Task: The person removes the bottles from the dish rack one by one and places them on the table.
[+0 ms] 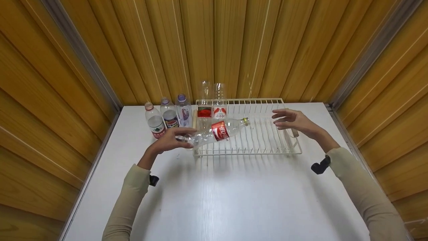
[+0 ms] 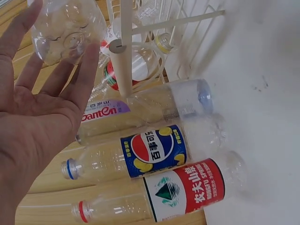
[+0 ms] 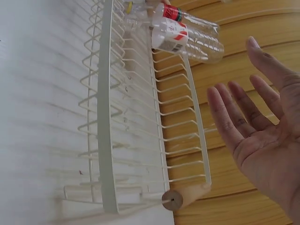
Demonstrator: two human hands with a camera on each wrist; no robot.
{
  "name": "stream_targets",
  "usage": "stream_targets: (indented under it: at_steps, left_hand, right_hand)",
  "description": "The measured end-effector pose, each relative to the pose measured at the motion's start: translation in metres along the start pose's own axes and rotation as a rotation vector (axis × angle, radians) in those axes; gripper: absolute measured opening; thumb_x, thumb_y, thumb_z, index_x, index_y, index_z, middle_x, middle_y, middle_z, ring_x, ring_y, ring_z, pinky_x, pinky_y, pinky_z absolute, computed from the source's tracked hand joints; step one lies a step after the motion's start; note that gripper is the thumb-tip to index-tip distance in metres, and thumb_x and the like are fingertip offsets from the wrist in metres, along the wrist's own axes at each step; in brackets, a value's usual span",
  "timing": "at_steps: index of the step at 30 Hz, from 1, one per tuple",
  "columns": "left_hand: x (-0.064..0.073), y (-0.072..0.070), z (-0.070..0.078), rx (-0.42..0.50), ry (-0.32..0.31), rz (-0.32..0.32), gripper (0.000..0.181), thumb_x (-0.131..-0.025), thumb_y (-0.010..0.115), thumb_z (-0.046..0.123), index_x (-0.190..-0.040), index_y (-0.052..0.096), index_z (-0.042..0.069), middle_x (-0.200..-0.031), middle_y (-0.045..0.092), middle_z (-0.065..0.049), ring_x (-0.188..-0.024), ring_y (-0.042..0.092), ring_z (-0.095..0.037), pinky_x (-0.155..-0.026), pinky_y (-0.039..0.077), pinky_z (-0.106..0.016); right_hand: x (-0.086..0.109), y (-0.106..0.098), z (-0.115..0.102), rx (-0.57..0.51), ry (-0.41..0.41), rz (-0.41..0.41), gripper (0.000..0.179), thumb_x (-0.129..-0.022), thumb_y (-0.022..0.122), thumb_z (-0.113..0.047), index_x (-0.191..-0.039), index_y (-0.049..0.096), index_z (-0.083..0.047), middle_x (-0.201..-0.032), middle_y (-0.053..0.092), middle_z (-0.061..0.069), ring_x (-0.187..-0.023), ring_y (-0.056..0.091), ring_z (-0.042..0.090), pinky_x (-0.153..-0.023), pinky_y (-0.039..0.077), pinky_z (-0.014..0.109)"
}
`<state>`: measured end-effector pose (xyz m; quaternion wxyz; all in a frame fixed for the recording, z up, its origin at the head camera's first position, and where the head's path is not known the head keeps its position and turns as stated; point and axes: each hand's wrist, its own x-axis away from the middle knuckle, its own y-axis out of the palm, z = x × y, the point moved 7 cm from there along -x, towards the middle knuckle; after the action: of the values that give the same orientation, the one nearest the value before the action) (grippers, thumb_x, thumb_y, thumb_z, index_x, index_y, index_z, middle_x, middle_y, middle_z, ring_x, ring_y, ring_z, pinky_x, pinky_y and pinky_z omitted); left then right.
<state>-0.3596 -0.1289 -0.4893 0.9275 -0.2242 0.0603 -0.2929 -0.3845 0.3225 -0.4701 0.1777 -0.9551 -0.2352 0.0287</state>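
My left hand grips the base end of a clear plastic Coca-Cola bottle with a red label. The bottle lies tilted in the air over the left part of a white wire dish rack, its yellow-ringed neck pointing right. In the left wrist view, the fingers and thumb curve round the bottle's clear base. My right hand hovers above the rack's right end, fingers loosely extended, holding nothing. Two clear bottles stand bottom-up at the rack's back left, one with a red-and-black label, one with a white-and-red label.
Left of the rack stand three upright empty bottles: a Nongfu Spring bottle, a blue-labelled Pepsi bottle and a purple-labelled bottle. Wooden handles join the rack's ends. Yellow wood-look panels close in the white table.
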Motion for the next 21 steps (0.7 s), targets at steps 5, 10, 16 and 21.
stream_targets:
  at_steps: [5, 10, 16, 21]
  left_hand:
    - [0.014, -0.015, -0.01, 0.01, -0.019, 0.058, 0.063, -0.084, 0.085, 0.017, -0.141, 0.062, 0.011, -0.142, 0.062, -0.016, -0.13, 0.056, -0.038, -0.104, 0.052, -0.051]
    - [0.03, -0.026, -0.028, 0.028, -0.062, 0.135, 0.064, -0.084, 0.084, 0.018, -0.142, 0.06, 0.009, -0.142, 0.06, -0.02, -0.128, 0.055, -0.04, -0.107, 0.049, -0.054]
    - [0.046, -0.036, -0.05, 0.059, -0.128, 0.229, 0.068, -0.087, 0.081, 0.018, -0.148, 0.053, 0.011, -0.146, 0.054, -0.02, -0.131, 0.051, -0.038, -0.105, 0.049, -0.051]
    - [0.055, -0.037, -0.064, 0.11, -0.159, 0.287, 0.07, -0.087, 0.08, 0.015, -0.15, 0.05, 0.013, -0.143, 0.053, -0.019, -0.132, 0.049, -0.034, -0.107, 0.048, -0.049]
  right_hand:
    - [0.007, -0.025, 0.017, 0.022, 0.042, 0.077, 0.06, -0.099, 0.069, -0.02, -0.151, 0.045, -0.002, -0.134, 0.062, 0.001, -0.112, 0.068, 0.006, -0.093, 0.058, 0.028]
    - [0.015, -0.04, 0.031, 0.038, 0.058, 0.128, 0.06, -0.1, 0.066, -0.019, -0.151, 0.043, 0.002, -0.139, 0.059, 0.014, -0.11, 0.068, 0.003, -0.092, 0.057, 0.023]
    - [0.022, -0.056, 0.049, 0.067, 0.097, 0.177, 0.06, -0.102, 0.064, -0.019, -0.151, 0.041, 0.006, -0.147, 0.047, 0.033, -0.109, 0.067, 0.002, -0.091, 0.057, 0.021]
    - [0.025, -0.064, 0.068, 0.088, 0.153, 0.188, 0.062, -0.103, 0.063, -0.024, -0.153, 0.039, 0.004, -0.152, 0.044, 0.032, -0.104, 0.062, -0.009, -0.091, 0.054, 0.015]
